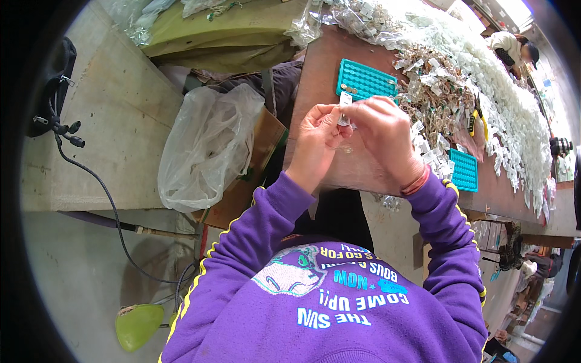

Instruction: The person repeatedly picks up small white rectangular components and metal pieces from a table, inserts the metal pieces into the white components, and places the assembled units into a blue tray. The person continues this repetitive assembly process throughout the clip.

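Over the near left part of the table, my two hands meet at a small white card (pixel 345 98). My left hand (pixel 318 138) is closed, thumb and forefinger pinching the card's left side. From the right, the fingers of my right hand (pixel 387 130) are closed at the card's other side; a small dark metal piece shows there, too small to name. Just beyond the hands lies a teal tray (pixel 367 74) with rows of hollows. A few small round metal pieces (pixel 349 89) sit at its near left corner.
Heaps of small tagged pieces (pixel 433 91) and white packets (pixel 490 91) cover the table's right. Pliers with yellow-black handles (pixel 474 122) lie there, near a second teal tray (pixel 464 170). A clear plastic bag (pixel 209 145) lines a cardboard box at left. Another person (pixel 511 51) is far right.
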Motion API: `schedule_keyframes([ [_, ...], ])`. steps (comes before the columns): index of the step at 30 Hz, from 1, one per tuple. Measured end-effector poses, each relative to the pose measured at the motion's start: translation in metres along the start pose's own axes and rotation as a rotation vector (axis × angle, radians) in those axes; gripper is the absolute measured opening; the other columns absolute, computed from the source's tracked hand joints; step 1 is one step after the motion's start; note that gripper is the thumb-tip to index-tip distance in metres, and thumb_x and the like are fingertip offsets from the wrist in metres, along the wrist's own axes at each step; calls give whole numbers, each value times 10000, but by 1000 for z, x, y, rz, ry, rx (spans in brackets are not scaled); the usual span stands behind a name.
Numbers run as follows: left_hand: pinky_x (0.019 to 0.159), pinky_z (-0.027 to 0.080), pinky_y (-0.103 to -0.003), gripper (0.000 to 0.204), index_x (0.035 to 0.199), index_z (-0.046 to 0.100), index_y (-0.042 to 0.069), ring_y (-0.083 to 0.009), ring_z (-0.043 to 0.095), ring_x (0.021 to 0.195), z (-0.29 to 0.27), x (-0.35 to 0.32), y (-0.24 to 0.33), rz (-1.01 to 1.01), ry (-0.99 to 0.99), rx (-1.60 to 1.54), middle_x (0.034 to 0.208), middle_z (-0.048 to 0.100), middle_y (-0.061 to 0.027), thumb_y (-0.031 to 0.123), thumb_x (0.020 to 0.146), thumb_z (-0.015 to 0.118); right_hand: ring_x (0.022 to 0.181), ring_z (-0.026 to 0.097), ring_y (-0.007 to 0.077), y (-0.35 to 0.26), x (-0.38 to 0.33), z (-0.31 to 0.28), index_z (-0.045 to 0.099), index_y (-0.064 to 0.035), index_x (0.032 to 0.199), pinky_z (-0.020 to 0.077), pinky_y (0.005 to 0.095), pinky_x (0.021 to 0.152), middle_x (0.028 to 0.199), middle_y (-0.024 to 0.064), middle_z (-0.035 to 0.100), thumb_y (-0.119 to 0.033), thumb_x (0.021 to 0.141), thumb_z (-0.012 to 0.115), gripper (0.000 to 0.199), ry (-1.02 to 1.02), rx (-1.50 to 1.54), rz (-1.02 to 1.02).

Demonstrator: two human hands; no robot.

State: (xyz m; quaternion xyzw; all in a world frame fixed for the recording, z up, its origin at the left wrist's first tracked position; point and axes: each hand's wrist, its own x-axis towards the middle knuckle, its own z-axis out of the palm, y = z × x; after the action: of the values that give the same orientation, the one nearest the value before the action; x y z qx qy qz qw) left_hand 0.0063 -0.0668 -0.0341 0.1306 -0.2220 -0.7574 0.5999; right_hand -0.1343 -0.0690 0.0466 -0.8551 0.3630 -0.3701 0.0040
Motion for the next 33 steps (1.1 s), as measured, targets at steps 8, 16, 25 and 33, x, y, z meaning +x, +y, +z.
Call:
schedule_keyframes([
  [8,774,543,-313,162,1065,542,40,-163,624,809,4,-1,2,-2,85,12,971,641,-112,173,972,552,790,679,243,42,12,4,697,-97,1020,520,343,693,870,85,685,-160,820,677,211,148,69,349],
  [16,792,538,-304,156,1065,536,36,-162,624,817,8,-1,2,2,132,19,972,640,-131,162,974,547,756,629,309,73,6,32,686,-75,835,499,419,689,827,98,628,-168,810,659,100,-65,-171,266],
  [25,791,514,-303,144,1057,549,45,-149,617,827,7,-1,1,31,81,13,953,644,-93,164,975,547,669,640,185,31,11,3,693,-38,853,510,295,622,774,80,654,-91,777,714,94,20,165,338],
  [33,801,507,-305,155,1066,564,47,-143,619,836,1,0,-2,25,24,46,963,644,-62,171,973,553,657,626,210,6,4,6,662,-33,833,508,307,600,766,70,609,-64,767,715,91,23,226,266],
])
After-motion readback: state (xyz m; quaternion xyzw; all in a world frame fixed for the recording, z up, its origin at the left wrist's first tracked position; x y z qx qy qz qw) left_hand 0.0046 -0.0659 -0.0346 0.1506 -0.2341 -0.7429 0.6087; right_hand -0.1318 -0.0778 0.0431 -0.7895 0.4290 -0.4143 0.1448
